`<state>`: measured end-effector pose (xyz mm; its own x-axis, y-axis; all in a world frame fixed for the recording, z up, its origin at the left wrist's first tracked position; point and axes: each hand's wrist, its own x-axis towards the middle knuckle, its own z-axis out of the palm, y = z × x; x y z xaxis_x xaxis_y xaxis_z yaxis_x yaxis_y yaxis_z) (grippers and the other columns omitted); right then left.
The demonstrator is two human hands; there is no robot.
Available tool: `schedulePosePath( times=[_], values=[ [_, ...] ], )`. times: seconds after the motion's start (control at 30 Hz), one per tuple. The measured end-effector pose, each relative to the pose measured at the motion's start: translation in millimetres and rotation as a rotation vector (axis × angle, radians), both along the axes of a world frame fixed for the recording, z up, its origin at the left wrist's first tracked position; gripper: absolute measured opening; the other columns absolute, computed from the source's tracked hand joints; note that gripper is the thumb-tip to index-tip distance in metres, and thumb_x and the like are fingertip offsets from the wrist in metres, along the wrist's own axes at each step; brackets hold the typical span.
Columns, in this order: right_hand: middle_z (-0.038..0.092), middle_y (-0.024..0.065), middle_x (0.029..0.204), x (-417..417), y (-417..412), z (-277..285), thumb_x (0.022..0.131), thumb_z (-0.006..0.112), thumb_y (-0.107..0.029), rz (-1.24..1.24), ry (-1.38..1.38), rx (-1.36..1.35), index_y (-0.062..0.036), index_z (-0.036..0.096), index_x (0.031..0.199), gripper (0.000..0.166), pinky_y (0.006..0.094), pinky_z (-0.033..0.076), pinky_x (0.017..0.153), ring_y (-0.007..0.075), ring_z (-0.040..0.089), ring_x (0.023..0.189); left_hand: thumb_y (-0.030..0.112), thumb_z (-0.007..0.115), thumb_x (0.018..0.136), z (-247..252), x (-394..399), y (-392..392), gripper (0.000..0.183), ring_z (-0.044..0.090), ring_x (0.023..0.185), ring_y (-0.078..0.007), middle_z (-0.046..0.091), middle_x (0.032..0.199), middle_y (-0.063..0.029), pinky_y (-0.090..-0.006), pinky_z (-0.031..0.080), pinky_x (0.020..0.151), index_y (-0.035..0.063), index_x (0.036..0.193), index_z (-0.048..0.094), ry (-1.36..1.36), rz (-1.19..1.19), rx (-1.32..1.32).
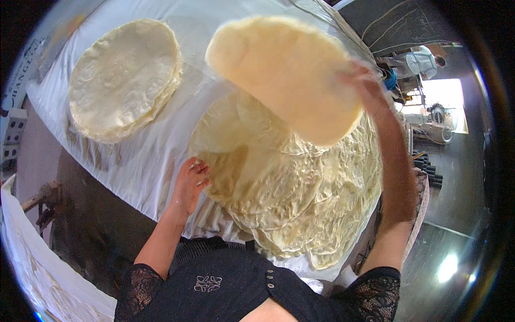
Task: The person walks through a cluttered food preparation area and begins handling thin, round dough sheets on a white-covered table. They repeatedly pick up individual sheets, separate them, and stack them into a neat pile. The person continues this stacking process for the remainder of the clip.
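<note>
My right hand (358, 78), blurred, grips the right edge of a thin round sheet of dough or flatbread (281, 72) that is lifted over the covered table. Below it lies a spread heap of overlapping thin sheets (281, 193), wrinkled and partly see-through, with the raised sheet hiding its far part. My left hand (193, 177) is at the heap's left edge, fingers loosely curled and apart, with nothing seen in it. I cannot tell whether its fingertips touch the nearest sheet. Up and to the left stands a neat round stack of similar sheets (124, 80).
White plastic sheeting (161, 169) covers the table and hangs in folds at its edge. Another white-covered surface (52, 277) is at lower left. A person (420, 62) stands far right near machinery (436, 116). Dark rollers or tubes (428, 169) lie stacked beyond my right arm.
</note>
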<state>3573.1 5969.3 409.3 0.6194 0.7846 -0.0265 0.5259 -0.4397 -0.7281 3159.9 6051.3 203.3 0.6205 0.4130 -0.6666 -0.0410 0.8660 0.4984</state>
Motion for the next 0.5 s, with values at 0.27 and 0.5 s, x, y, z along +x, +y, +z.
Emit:
schedulePosePath(
  times=[0.27, 0.5],
  values=[
    [0.066, 0.0194, 0.102, 196, 9, 140, 0.092, 0.055, -0.032, 0.0, -1.28, -0.109, -0.01, 0.055, 0.124, 0.039, 0.0359, 0.051, 0.078, 0.0249, 0.067, 0.089, 0.004, 0.053, 0.08, 5, 70, 20, 0.051, 0.051, 0.115, -0.0253, 0.051, 0.123, -0.0131, -0.0382, 0.042, 0.095, 0.0042, 0.129, 0.04, -0.14, -0.174, 0.107],
    [0.066, 0.0106, 0.076, 117, 18, -35, 0.082, 0.058, -0.006, 0.095, -1.519, -0.152, -0.0164, 0.062, 0.116, 0.036, 0.0365, 0.051, 0.058, 0.0256, 0.065, 0.065, 0.004, 0.052, 0.081, -13, 219, 51, 0.051, 0.046, 0.12, -0.0257, 0.049, 0.125, -0.0135, -0.0362, 0.039, 0.098, 0.0022, 0.13, 0.04, -0.321, -0.184, 0.181]
  ],
)
